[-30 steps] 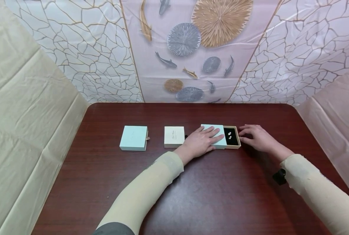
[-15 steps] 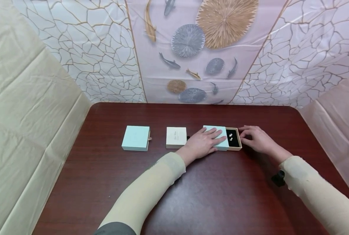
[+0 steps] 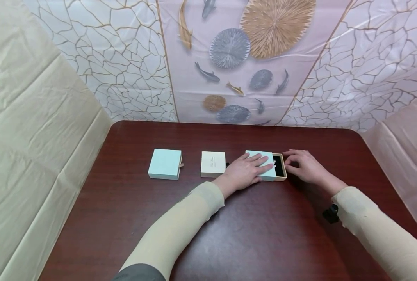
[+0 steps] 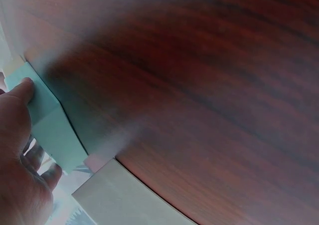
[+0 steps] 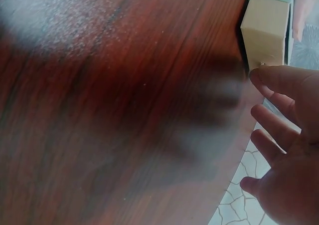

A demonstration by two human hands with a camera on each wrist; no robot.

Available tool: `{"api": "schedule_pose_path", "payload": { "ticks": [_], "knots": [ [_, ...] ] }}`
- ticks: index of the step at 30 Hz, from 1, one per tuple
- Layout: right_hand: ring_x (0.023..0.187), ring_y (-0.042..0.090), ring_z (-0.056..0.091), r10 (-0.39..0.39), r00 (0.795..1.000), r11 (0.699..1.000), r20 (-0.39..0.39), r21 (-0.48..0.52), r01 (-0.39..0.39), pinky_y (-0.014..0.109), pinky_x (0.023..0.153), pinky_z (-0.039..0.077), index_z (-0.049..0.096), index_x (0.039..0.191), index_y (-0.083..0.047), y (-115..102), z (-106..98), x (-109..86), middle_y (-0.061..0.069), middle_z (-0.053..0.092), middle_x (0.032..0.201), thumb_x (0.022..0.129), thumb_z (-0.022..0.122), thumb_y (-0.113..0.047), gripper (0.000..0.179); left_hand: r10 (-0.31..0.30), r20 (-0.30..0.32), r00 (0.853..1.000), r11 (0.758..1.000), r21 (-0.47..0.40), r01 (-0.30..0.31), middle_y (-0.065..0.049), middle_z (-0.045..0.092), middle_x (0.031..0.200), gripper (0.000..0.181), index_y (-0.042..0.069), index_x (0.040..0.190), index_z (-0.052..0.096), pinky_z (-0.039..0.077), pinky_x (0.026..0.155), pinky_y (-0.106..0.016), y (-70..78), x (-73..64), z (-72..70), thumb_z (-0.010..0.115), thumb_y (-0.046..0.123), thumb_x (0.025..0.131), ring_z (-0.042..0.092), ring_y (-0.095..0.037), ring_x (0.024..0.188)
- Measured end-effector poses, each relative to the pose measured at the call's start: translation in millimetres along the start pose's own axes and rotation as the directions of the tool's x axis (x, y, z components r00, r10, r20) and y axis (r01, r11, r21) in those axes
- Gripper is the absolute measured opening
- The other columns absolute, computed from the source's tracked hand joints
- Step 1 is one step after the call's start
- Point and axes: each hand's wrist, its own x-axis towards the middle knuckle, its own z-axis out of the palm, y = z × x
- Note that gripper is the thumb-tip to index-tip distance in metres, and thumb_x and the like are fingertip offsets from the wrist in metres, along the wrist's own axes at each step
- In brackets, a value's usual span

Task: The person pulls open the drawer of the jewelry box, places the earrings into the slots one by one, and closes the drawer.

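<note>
A jewelry box with a light-blue sleeve [image 3: 267, 175] lies at the right of the row, its cream drawer [image 3: 283, 178] partly out to the right. On the black insert [image 3: 279, 167], small pale pieces like earrings [image 3: 274, 162] show at the sleeve's edge. My left hand [image 3: 241, 171] rests across the sleeve with spread, fairly straight fingers; in the left wrist view its thumb [image 4: 22, 91] lies against the light-blue side. My right hand [image 3: 305, 167] touches the drawer's outer end with its fingertips. In the right wrist view the thumb tip meets that end [image 5: 261, 45] and the other fingers are loosely bent.
A cream box [image 3: 213, 164] with a dark tab stands just left of the left hand. Further left is another light-blue box [image 3: 164, 164] with a ribbon tab. All lie on a dark red wooden table [image 3: 247, 234], with patterned cloth [image 3: 191, 97] behind it.
The drawer has slid left into the sleeve, so less of the black insert shows. My right hand has moved left with it; my left hand stays on the sleeve. The head view has shifted slightly.
</note>
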Motion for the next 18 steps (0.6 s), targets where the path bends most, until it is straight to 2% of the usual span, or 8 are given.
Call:
{"api": "schedule_pose_path", "payload": {
  "ticks": [18],
  "knots": [
    [0.137, 0.057, 0.049, -0.041, 0.999, 0.999, -0.014, -0.008, 0.041, 0.070, 0.109, 0.035, 0.076, 0.087, -0.009, -2.6, 3.2, 6.0, 0.033, 0.064, 0.136, 0.094, 0.077, -0.001, 0.011, -0.004, 0.015, 1.000, 1.000, -0.002, 0.004, 0.005, 0.027, 0.177, 0.062, 0.035, 0.171, 0.027, 0.027, 0.131, -0.044, -1.2, -1.2, -2.2, 0.047, 0.048, 0.114, 0.025, -0.016, 0.163]
  ]
}}
